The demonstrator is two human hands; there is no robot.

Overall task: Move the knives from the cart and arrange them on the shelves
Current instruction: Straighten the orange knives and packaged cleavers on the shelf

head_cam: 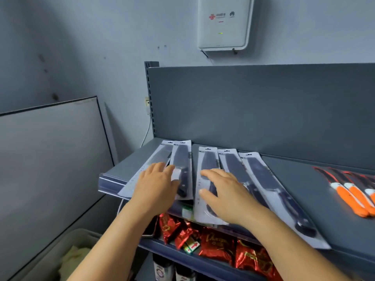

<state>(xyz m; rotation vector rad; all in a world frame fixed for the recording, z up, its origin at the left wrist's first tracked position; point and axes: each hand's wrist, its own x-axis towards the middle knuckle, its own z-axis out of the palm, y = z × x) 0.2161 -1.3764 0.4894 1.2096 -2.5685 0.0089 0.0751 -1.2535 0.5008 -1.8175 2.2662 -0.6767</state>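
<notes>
On shelf (304,179), hands on knives (263,175)

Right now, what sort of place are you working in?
Probably a small shop, or its stockroom. Carded knives lie in a row on a grey retail shelf with a price-tag rail, red foil snack packs fill the shelf below, and both hands rest on the knife packs.

shop, gondola shelf (334,209), carded knives (263,179)
</notes>
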